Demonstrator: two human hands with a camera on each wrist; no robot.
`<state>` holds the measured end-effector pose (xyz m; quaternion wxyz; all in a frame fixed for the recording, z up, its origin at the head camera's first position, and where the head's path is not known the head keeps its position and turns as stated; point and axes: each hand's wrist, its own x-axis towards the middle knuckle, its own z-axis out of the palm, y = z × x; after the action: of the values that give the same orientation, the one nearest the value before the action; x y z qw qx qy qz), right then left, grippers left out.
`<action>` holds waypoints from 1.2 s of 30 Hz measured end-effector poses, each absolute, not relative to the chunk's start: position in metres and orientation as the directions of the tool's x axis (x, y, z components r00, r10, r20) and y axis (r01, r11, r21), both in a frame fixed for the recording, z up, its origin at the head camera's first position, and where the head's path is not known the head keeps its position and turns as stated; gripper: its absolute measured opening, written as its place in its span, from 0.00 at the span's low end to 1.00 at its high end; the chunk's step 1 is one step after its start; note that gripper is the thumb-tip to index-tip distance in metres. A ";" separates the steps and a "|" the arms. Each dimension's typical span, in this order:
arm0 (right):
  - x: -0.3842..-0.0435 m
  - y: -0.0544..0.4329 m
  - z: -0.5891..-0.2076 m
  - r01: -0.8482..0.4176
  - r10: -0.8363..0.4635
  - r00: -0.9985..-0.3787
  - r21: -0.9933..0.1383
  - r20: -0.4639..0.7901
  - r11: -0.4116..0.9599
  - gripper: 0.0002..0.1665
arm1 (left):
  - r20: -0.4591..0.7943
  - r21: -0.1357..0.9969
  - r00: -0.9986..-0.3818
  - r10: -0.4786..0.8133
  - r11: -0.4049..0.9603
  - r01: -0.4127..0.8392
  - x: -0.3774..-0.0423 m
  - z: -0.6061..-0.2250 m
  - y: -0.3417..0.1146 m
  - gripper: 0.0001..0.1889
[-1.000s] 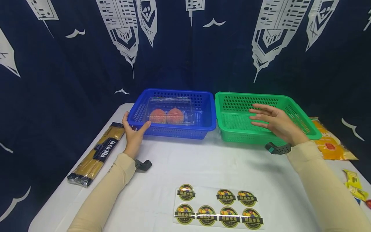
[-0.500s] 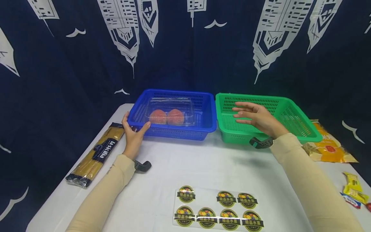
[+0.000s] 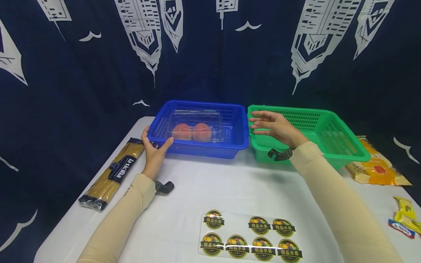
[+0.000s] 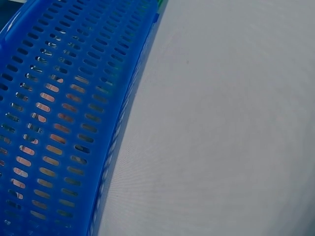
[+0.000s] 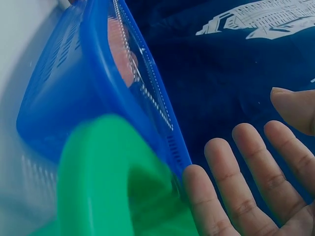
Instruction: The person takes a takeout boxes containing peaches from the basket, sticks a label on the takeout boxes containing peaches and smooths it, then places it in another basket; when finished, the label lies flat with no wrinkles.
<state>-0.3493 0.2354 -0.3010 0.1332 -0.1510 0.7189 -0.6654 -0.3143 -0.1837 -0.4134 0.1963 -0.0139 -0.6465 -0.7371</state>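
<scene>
While the left hand (image 3: pixel 154 156) spreads against its near left corner, the blue basket (image 3: pixel 204 149) holds a clear box (image 3: pixel 214 123) of two pink peaches (image 3: pixel 201 132), and the right hand (image 3: pixel 274 126), fingers parted, hovers at the green basket's (image 3: pixel 332 134) left end. The left wrist view shows the peaches only through slots; behind the white surface (image 3: pixel 204 186) hangs dark printed cloth (image 3: pixel 217 76).

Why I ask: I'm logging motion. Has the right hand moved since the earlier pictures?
Yes, left. In the head view, the right hand has crossed from over the middle of the green basket to its left end, nearer the blue basket.
</scene>
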 end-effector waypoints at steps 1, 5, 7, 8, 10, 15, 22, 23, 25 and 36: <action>-0.351 0.232 -0.301 -0.035 -0.395 -0.919 -0.998 0.009 0.059 0.30 | 0.274 0.948 -0.922 -0.272 -0.085 0.307 -0.314 -0.413 -0.184 0.50; -0.356 0.220 -0.302 -0.030 -0.401 -0.916 -0.999 0.014 0.034 0.29 | 0.283 0.945 -0.920 -0.270 -0.084 0.315 -0.315 -0.414 -0.184 0.50; -0.359 0.213 -0.304 -0.030 -0.405 -0.914 -0.999 0.018 0.024 0.29 | 0.288 0.945 -0.919 -0.268 -0.078 0.318 -0.315 -0.414 -0.184 0.50; -0.360 0.210 -0.304 -0.029 -0.404 -0.915 -0.999 0.019 0.018 0.29 | 0.290 0.945 -0.919 -0.266 -0.075 0.320 -0.315 -0.414 -0.184 0.50; -0.362 0.203 -0.305 -0.027 -0.400 -0.916 -1.000 0.021 0.009 0.30 | 0.292 0.946 -0.920 -0.263 -0.064 0.318 -0.315 -0.414 -0.185 0.50; -0.368 0.189 -0.307 -0.028 -0.385 -0.922 -1.000 0.023 0.009 0.35 | 0.292 0.947 -0.921 -0.259 -0.059 0.317 -0.315 -0.414 -0.185 0.50; -0.376 0.172 -0.306 -0.018 -0.361 -0.932 -0.999 0.006 0.031 0.35 | 0.288 0.948 -0.923 -0.256 -0.061 0.312 -0.316 -0.415 -0.185 0.49; -0.377 0.170 -0.305 -0.019 -0.362 -0.932 -0.999 0.006 0.033 0.35 | 0.290 0.947 -0.922 -0.257 -0.064 0.315 -0.316 -0.415 -0.185 0.50; -0.380 0.166 -0.304 -0.013 -0.356 -0.935 -1.000 0.003 0.027 0.35 | 0.291 0.946 -0.921 -0.258 -0.067 0.317 -0.317 -0.415 -0.185 0.50; -0.388 0.135 -0.305 0.006 -0.225 -0.974 -1.000 -0.002 -0.015 0.34 | 0.292 0.949 -0.921 -0.257 -0.041 0.312 -0.315 -0.414 -0.185 0.50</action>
<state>-0.3882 0.1350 -0.3053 0.0814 -0.0786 0.6970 -0.7081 -0.3149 -0.1851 -0.4136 0.1974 -0.0208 -0.6639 -0.7210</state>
